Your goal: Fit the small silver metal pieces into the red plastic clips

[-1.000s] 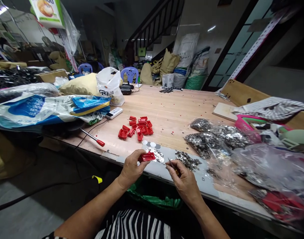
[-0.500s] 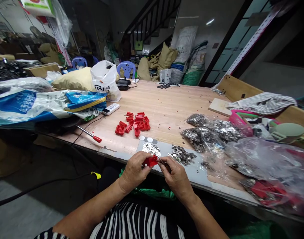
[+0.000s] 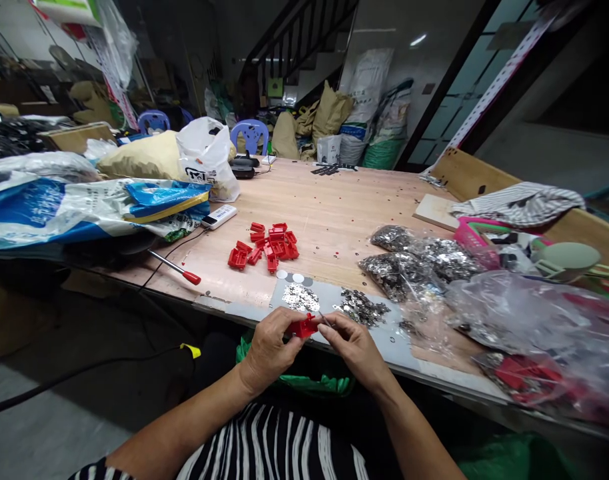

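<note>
My left hand (image 3: 273,343) pinches a small red plastic housing (image 3: 304,326) just off the table's front edge. Close against its right side, my right hand (image 3: 352,343) holds a thin dark piece (image 3: 323,319) between thumb and fingers; the piece is too small to name. Just beyond my hands, a pile of shiny flat metal pieces (image 3: 300,297) and a darker pile of small metal parts (image 3: 363,307) lie on a grey mat (image 3: 334,333). Farther back to the left is a heap of red plastic housings (image 3: 274,248).
Clear bags of metal parts (image 3: 399,267) and a pink basket (image 3: 472,241) stand on the right. At left lie a red-handled metal rod (image 3: 177,268), a white power strip (image 3: 219,217) and a blue-and-white sack (image 3: 84,210). A green bag (image 3: 314,383) hangs below the table edge.
My right thumb and fingers have shifted slightly at the housing, and the thin piece now points up more. The whole view has moved a little. My left hand keeps its hold.
</note>
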### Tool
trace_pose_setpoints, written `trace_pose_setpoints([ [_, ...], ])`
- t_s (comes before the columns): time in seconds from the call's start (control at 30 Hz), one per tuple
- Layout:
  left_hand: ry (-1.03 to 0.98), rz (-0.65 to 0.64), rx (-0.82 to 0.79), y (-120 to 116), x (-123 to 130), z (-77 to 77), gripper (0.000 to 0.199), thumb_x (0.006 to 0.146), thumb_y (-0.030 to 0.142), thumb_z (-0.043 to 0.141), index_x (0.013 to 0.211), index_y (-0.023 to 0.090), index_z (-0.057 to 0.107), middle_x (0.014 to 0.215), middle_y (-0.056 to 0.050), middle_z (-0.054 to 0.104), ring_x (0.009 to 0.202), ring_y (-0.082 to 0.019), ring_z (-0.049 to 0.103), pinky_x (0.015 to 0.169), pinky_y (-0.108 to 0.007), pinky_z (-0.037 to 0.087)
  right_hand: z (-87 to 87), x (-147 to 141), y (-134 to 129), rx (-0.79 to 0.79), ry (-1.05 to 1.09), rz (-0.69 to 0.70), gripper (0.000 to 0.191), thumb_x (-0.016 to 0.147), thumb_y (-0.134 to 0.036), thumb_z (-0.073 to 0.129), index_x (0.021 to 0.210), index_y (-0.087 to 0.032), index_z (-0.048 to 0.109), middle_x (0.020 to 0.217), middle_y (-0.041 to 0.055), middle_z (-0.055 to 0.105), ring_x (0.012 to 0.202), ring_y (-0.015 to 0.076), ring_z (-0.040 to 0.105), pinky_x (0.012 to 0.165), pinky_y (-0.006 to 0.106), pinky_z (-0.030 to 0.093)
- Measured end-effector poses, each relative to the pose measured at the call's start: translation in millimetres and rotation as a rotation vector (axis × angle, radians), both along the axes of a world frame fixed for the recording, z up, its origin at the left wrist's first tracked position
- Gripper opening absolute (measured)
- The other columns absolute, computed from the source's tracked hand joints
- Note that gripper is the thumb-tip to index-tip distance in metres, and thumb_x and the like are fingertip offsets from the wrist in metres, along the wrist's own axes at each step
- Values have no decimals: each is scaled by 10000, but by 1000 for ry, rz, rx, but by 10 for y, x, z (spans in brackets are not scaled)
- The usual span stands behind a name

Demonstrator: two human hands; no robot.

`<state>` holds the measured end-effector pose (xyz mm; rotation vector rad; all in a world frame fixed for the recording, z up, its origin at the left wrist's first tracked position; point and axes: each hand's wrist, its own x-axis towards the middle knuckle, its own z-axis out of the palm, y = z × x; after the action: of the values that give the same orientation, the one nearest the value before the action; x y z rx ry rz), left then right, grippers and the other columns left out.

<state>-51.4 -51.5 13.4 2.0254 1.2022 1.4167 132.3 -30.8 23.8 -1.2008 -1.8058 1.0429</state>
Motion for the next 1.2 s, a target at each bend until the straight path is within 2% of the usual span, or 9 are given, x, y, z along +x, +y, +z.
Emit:
trace_pose_setpoints([
  [0.1,3,3,-12,-1,15,-25,240,773,85,610,984,201,615,893,-47,671,839,-169,629,754,-295,521,-46,51,26,-67,88,-84,283,839,-439,557,932,-186,643,866,34,622,782,166,568,698,273,452],
  [0.23,3,-10,-8,-7,40,-22,228,786,99,609,988,203,614,898,-49,675,839,-168,631,755,-294,520,-94,46,18,-59,76,-110,242,797,-432,610,814,-192,595,782,-3,569,751,144,532,709,255,434],
  [0.5,13,-42,23,-62,84,-69,259,762,60,606,978,203,621,862,-33,686,798,-159,635,729,-282,521,-159,37,7,-293,198,-3,328,740,-484,661,791,-198,510,693,-48,482,606,105,437,561,224,377],
  [0.7,26,-89,38,-91,109,-159,275,758,36,589,981,194,620,879,-37,695,819,-161,640,750,-285,516,-173,53,-3,-319,196,48,358,722,-485,678,773,-200,466,711,-49,452,641,106,421,565,212,353],
  [0.93,-37,-131,-117,-126,65,-152,199,739,134,691,927,183,649,809,-24,680,728,-146,626,674,-252,496,-151,87,-143,-512,306,145,372,769,-472,656,971,-205,492,754,-54,452,543,63,323,479,190,254],
  [1.07,-104,-157,-200,-161,48,-136,179,724,162,723,890,170,658,792,-24,675,705,-136,624,654,-236,495,-166,128,-179,-590,378,187,386,765,-454,679,993,-196,505,743,-51,460,548,56,329,485,187,255],
  [1.2,-182,-222,-173,-160,4,-178,209,720,176,738,913,159,662,838,-50,696,762,-155,652,696,-253,513,-187,128,-190,-685,456,192,435,704,-458,733,977,-187,530,662,-66,431,499,47,277,447,188,197],
])
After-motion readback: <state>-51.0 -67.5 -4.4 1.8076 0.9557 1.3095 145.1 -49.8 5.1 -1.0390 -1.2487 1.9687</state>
